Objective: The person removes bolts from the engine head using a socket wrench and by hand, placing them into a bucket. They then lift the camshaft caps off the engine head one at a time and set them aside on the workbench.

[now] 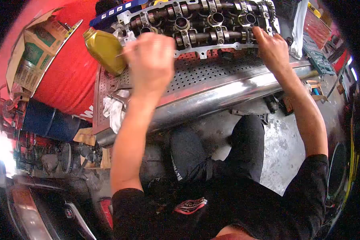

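Observation:
A metal cylinder head [204, 49] with camshafts and round bores lies across the far side of a perforated metal bench [188, 76]. My left hand [152, 56] is raised in front of its left end, blurred by motion, fingers curled; whatever it may hold is too smeared to tell. Just left of that hand is a gold oil bottle [104, 50] without a cap in view. At the right end of the cylinder head, my right hand [272, 46] touches the camshaft area with its index finger stretched out; the other fingers are partly hidden.
A white rag [112, 114] and a wrench [120, 97] lie at the bench's left end. Beyond them is a red drum [72, 76] with a cardboard box [40, 52]. A green tool case [318, 58] sits at the right. The rounded metal bench edge [212, 102] runs before my knees.

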`<state>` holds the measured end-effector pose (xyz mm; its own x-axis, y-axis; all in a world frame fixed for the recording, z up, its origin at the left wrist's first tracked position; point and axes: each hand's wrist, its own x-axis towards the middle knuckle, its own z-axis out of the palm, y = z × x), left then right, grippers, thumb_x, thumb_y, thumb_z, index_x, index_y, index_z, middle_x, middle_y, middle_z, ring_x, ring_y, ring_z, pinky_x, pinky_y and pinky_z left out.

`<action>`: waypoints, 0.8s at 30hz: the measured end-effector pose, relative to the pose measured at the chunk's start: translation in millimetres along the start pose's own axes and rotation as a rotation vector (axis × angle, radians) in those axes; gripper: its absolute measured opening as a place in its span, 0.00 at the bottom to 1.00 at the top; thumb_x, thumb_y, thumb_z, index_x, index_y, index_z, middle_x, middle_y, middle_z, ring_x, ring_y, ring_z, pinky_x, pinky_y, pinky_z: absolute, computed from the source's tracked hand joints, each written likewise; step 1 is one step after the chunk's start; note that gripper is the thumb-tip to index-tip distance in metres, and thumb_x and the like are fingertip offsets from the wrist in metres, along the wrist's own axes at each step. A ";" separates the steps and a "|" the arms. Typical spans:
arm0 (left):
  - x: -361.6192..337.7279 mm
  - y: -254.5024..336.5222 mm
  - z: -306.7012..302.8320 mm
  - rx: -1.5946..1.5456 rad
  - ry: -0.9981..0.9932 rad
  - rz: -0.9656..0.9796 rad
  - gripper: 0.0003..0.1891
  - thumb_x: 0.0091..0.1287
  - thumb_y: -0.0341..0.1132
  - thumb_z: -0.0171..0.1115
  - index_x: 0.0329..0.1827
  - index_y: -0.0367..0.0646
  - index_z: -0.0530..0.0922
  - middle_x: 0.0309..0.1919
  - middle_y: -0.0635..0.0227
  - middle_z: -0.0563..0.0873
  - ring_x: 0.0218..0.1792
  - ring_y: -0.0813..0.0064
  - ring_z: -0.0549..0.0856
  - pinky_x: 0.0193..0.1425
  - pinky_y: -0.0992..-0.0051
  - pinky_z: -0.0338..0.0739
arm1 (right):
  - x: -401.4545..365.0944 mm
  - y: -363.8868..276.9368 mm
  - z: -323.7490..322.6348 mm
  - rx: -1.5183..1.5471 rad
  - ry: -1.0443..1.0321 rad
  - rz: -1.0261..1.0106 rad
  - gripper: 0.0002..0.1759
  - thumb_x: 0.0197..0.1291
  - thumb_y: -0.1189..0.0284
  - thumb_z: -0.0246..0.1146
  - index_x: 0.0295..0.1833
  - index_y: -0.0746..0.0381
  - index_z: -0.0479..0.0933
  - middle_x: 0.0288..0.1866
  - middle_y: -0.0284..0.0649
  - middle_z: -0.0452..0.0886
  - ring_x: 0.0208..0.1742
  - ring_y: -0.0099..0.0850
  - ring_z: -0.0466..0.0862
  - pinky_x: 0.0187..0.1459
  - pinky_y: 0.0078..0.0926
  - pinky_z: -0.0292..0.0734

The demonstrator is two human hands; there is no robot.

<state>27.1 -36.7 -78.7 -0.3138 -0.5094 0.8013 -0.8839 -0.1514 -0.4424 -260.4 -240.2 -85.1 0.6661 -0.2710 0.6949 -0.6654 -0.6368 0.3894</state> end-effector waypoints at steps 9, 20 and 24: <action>21.4 12.7 26.8 0.013 -0.312 -0.053 0.06 0.61 0.30 0.58 0.35 0.38 0.83 0.42 0.60 0.84 0.56 0.60 0.77 0.56 0.55 0.68 | 7.2 1.9 -6.5 0.036 -0.132 0.039 0.20 0.61 0.79 0.56 0.58 0.58 0.64 0.45 0.43 0.86 0.38 0.46 0.88 0.46 0.43 0.81; 25.2 -3.9 30.1 0.007 -0.201 0.107 0.07 0.61 0.33 0.59 0.30 0.43 0.84 0.35 0.65 0.85 0.53 0.64 0.78 0.51 0.54 0.70 | 5.3 3.8 -7.3 0.185 -0.078 0.100 0.14 0.63 0.79 0.54 0.54 0.56 0.67 0.40 0.45 0.86 0.37 0.47 0.88 0.39 0.45 0.81; 40.8 -5.0 20.0 -0.038 -0.387 0.108 0.09 0.62 0.32 0.58 0.34 0.39 0.86 0.38 0.61 0.86 0.55 0.63 0.78 0.55 0.53 0.68 | 23.4 6.8 -23.4 0.162 -0.413 0.174 0.26 0.56 0.79 0.63 0.60 0.58 0.63 0.37 0.49 0.85 0.43 0.50 0.87 0.41 0.47 0.80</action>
